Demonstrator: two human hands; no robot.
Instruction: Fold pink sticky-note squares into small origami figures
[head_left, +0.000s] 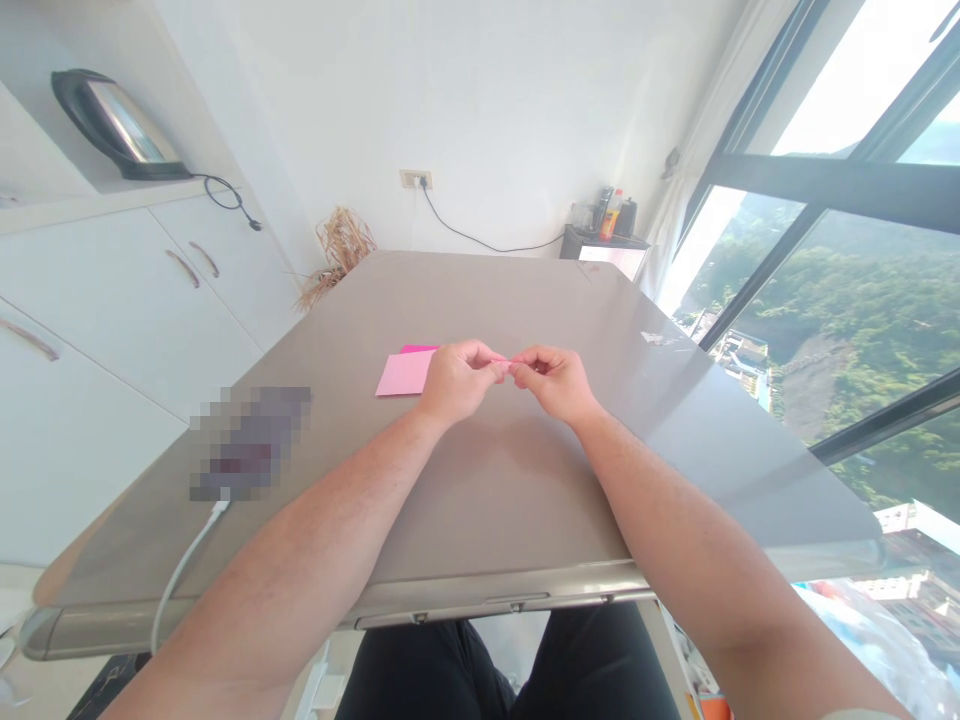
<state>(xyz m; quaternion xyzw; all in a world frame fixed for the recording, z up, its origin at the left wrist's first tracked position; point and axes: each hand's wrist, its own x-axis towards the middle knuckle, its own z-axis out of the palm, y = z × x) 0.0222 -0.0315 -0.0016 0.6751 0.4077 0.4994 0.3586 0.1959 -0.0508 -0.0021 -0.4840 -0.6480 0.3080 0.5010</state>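
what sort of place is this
Probably a room in a home, fairly high up: white cabinets, a pale curtain and a large window looking down on trees.

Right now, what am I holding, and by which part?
Your left hand and right hand pinch a small pink piece; I can't tell which part.

Hands [459,380]: two
Pink sheets [400,375] on desk [487,300]: two visible, 9 o'clock from hands
Held pink piece [501,362]: one
Cabinet handles [184,268]: three, 9-10 o'clock
Wall socket [407,178]: one, 11 o'clock
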